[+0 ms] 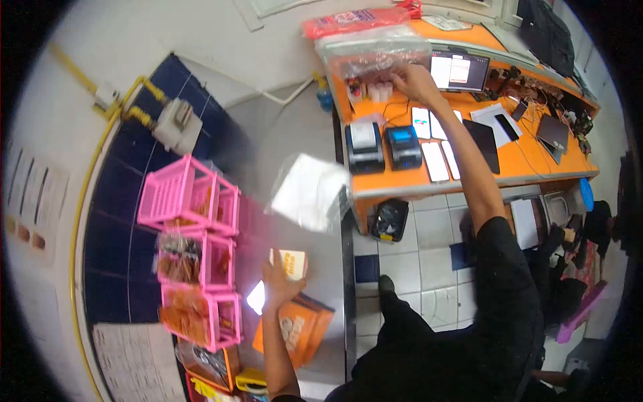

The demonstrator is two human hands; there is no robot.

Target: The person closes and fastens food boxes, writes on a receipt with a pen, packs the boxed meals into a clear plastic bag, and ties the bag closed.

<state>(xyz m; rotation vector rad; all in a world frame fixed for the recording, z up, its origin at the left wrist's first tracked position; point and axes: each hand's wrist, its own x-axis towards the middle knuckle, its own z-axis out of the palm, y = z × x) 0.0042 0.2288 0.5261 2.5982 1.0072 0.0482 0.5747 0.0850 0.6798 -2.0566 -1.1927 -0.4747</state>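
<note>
My left hand (282, 287) is closed around the edge of a small white box with orange lettering (293, 263), above the steel counter. Below that hand lie orange printed boxes (293, 333), and a bright white slip or screen (256, 298) is beside it. My right hand (414, 82) reaches across the orange desk to a cubby under the raised ledge. Its fingers are bent together at small pale rolls or cups (380, 91); what they pinch, if anything, I cannot make out. A clear bag of white sheets (311, 187) lies on the counter between my hands.
Pink baskets (224, 261) with packaged food line the left wall. Two small printers (365, 157), several phones (435, 161), a dark tablet (481, 144) and a monitor (462, 71) occupy the desk. A black bin (390, 220) stands on the floor. Other people are at right.
</note>
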